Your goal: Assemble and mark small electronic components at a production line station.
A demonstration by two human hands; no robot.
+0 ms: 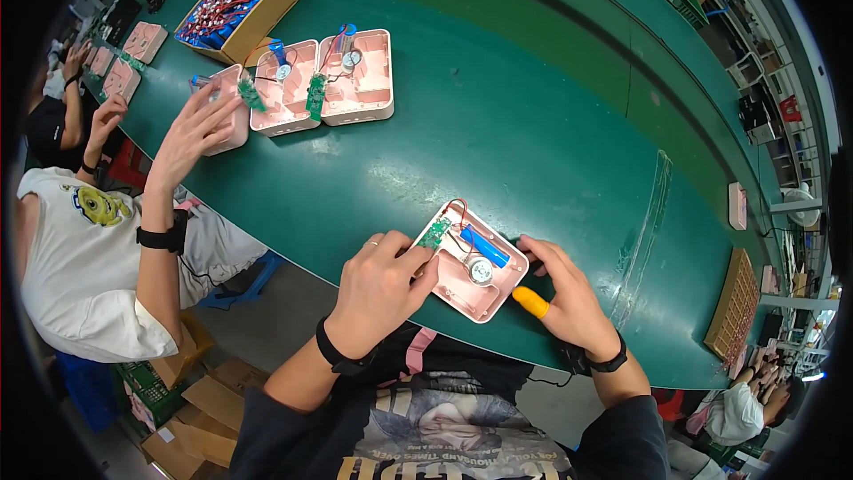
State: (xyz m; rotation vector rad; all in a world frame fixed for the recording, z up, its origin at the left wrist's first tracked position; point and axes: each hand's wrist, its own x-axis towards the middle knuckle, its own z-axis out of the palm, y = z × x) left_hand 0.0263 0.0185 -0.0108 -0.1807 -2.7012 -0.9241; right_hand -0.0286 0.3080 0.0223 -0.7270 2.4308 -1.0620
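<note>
Holding a pink shell at the table's near edge

Resting on the green table (533, 125) close to its near edge, the pink plastic shell (469, 277) lies open side up between the person's two hands; inside it sit a small green circuit board (434, 233), a blue cylinder (484, 246), a round silver motor (480, 270) and thin red wires. The left hand (380, 289) lies curled over the shell's left corner, fingers bent and pressing on the rim just beside the circuit board; it pinches nothing that shows. The right hand (569, 295) touches the shell's right side, fingers loosely spread along the edge, the thumb wearing a yellow finger cot (531, 302). Farther up the table stand three more pink shells (306, 85) in a row; a co-worker's hand (191, 129) reaches onto the leftmost; behind them sits a cardboard box (238, 6) full of red and blue wired parts.
</note>
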